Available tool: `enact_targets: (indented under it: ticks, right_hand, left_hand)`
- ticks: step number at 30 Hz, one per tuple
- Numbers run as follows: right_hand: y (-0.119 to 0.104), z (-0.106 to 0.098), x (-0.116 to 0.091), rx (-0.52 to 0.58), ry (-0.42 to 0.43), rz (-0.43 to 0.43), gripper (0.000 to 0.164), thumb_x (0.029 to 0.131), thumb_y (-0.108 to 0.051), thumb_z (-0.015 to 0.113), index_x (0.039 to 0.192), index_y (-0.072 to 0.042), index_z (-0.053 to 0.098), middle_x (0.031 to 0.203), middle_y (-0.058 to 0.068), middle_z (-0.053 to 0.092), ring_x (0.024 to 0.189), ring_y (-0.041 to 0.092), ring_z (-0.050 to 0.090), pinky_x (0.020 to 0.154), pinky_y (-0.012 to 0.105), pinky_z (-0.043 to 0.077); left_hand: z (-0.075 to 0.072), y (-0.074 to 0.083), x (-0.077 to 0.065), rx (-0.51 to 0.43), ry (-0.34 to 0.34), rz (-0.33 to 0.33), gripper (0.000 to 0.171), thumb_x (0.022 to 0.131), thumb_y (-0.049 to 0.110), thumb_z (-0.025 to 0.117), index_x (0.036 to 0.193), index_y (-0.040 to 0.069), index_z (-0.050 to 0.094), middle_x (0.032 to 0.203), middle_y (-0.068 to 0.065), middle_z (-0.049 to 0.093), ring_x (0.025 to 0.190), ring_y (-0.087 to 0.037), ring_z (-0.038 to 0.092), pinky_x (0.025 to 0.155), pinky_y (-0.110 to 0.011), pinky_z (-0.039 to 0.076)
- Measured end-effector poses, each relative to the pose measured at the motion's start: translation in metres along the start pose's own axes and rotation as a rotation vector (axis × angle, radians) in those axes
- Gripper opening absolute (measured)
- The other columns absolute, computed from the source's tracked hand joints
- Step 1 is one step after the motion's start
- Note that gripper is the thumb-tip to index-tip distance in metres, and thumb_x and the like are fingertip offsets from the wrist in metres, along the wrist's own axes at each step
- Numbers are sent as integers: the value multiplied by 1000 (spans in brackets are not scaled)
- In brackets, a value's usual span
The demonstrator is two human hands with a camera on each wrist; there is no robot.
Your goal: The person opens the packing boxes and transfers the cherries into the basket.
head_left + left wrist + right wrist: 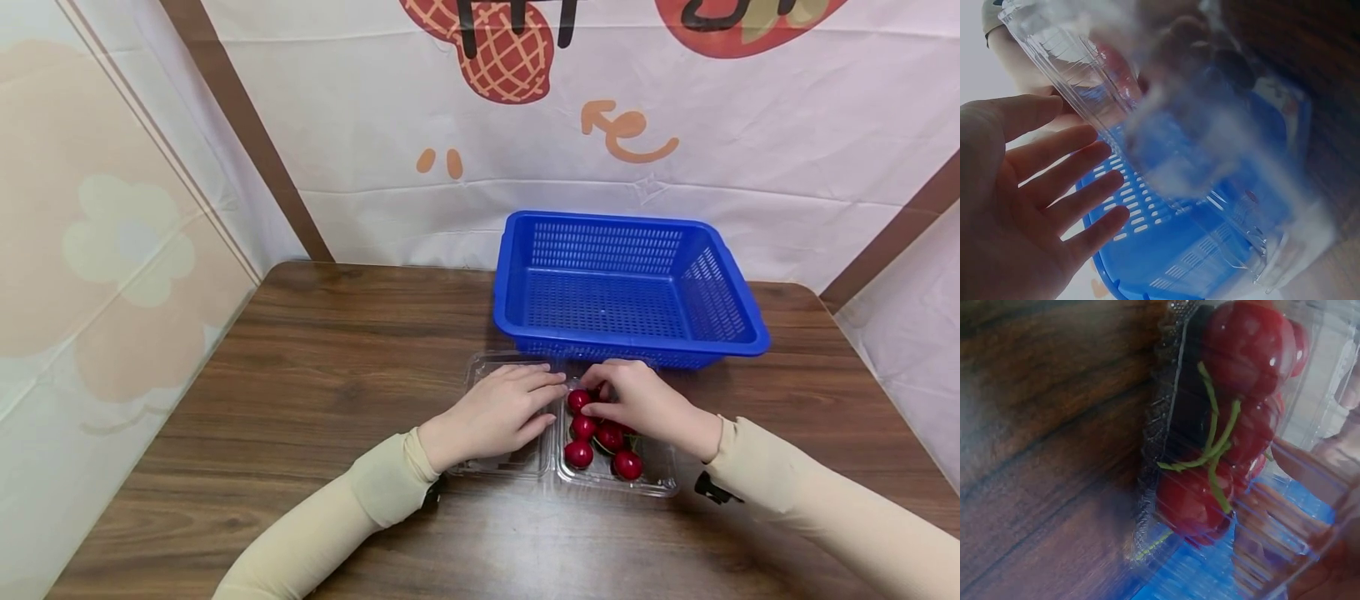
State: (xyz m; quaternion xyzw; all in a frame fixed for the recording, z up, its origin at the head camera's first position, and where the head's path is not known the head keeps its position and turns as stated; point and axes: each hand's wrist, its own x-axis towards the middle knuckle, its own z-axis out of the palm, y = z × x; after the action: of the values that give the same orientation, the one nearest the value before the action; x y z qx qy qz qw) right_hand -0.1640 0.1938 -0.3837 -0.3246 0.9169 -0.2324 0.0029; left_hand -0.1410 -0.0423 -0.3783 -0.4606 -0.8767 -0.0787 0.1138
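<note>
A clear plastic clamshell box (615, 482) lies opened out on the table, its lid half (480, 367) to the left. Several dark red cherries (578, 453) sit in the right half, and green stems (1213, 447) show in the right wrist view. My left hand (501, 410) rests on the lid half with fingers extended, fingertips near the fold between the halves. My right hand (641, 402) reaches into the cherry half from the right. Its thumb and curled fingers pinch a cherry at the back, mostly hidden by the hand.
A blue perforated plastic basket (630, 343) stands directly behind the box on the brown wooden table (315, 367). A printed white cloth (360, 108) hangs behind the table.
</note>
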Motion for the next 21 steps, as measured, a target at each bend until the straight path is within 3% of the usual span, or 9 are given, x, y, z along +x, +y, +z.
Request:
enact_targets:
  ticks: [12,21]
  right_hand:
    - [-2,5,6,-25,-33,10,21,76,-20,78,93,-11,70,80,-3,69,67,3,61,60,20,50]
    - [-6,6,7,-117,-11,43,24,74,-26,80,93,-15,70,74,-5,68,64,5,61,55,25,50]
  left_hand:
    - [1,0,-2,-1,3,-1,39,94,30,56,128,12,60,134,-4,58,128,-24,50,107,-40,39]
    - [1,0,-2,4,-2,-2,39,93,30,56,128,12,60,134,-4,58,129,-24,49,107,-39,39]
